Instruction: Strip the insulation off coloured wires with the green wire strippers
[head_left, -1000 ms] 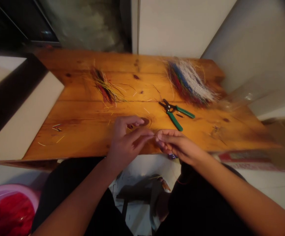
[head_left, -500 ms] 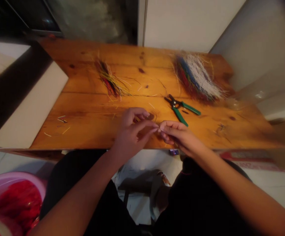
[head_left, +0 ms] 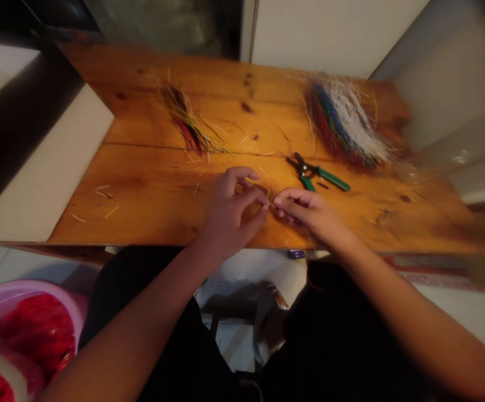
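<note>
My left hand (head_left: 238, 209) pinches with thumb and index finger, its other fingers curled loosely above the wood. Facing it, fingertips nearly touching, my right hand (head_left: 303, 209) is closed in a pinch too. Between them a thin wire (head_left: 271, 204) faintly shows; its colour and most of its length are hidden. Just beyond my right hand lie green-handled wire strippers (head_left: 307, 168), jaws apart, one handle partly covered by the hand.
A bundle of red, black and yellow wires (head_left: 190, 125) lies at the back left of the wooden table (head_left: 150, 184). A larger bundle of white, blue and red wires (head_left: 345, 123) is back right. Short wire scraps (head_left: 112, 212) are scattered. A pink basin (head_left: 28, 287) with red pieces stands lower left.
Both hands keep their pinch, with a slightly wider gap between the fingertips. My right hand now covers part of a stripper handle. The whole view has shifted a little.
</note>
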Demonstrator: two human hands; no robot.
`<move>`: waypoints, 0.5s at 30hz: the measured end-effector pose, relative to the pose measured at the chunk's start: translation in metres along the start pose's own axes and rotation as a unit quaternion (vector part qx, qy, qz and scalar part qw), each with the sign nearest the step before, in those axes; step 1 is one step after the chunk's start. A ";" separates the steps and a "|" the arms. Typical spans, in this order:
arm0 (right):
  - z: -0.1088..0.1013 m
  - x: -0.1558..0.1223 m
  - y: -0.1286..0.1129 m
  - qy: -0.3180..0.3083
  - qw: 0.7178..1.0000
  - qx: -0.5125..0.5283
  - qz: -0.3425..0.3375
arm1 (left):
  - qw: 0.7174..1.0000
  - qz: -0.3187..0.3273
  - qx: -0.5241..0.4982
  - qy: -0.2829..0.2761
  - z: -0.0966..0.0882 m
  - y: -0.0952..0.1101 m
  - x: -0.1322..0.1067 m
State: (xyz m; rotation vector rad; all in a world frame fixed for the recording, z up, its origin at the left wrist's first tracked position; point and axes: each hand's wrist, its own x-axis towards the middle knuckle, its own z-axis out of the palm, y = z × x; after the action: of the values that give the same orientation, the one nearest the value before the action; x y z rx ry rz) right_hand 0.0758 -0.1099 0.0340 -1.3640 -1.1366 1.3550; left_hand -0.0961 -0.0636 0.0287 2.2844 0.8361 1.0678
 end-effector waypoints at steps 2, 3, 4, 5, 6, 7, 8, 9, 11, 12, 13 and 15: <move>-0.002 0.001 -0.006 0.007 0.996 -0.086 -0.027 | 1.000 -0.017 -0.013 -0.011 -0.001 -0.002 0.002; -0.002 0.002 -0.008 0.007 0.992 -0.120 -0.038 | 0.999 -0.034 -0.025 -0.020 -0.001 -0.002 0.002; -0.002 0.002 -0.010 0.007 0.989 -0.142 -0.047 | 0.997 -0.058 -0.044 -0.030 -0.002 -0.003 0.003; -0.003 0.002 -0.011 0.008 0.987 -0.153 -0.052 | 0.993 -0.086 -0.070 -0.042 -0.002 -0.004 0.004; -0.002 0.002 -0.012 0.009 0.986 -0.155 -0.054 | 0.986 -0.118 -0.101 -0.055 -0.002 -0.005 0.005; -0.002 0.002 -0.012 0.009 0.987 -0.152 -0.053 | 0.978 -0.149 -0.133 -0.066 -0.002 -0.006 0.006; -0.002 0.002 -0.012 0.010 0.988 -0.147 -0.051 | 0.969 -0.176 -0.161 -0.071 -0.002 -0.006 0.007; -0.002 0.002 -0.012 0.012 0.989 -0.141 -0.049 | 0.960 -0.198 -0.184 -0.070 -0.002 -0.007 0.008; -0.001 0.002 -0.011 0.017 0.990 -0.128 -0.047 | 0.948 -0.228 -0.216 -0.042 -0.001 -0.010 0.009; -0.001 0.001 -0.010 0.022 0.991 -0.121 -0.047 | 0.944 -0.235 -0.229 -0.021 0.000 -0.011 0.010; -0.002 0.001 -0.010 0.029 0.992 -0.112 -0.048 | 0.940 -0.237 -0.243 0.000 0.000 -0.013 0.010; -0.003 0.000 -0.009 0.045 0.994 -0.092 -0.049 | 0.933 -0.231 -0.273 0.029 0.001 -0.017 0.010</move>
State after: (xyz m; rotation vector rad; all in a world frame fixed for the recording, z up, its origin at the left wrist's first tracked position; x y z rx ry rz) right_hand 0.0787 -0.1080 0.0425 -1.4641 -1.2753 1.1304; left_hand -0.0955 -0.0449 0.0221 1.5054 0.9025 0.9921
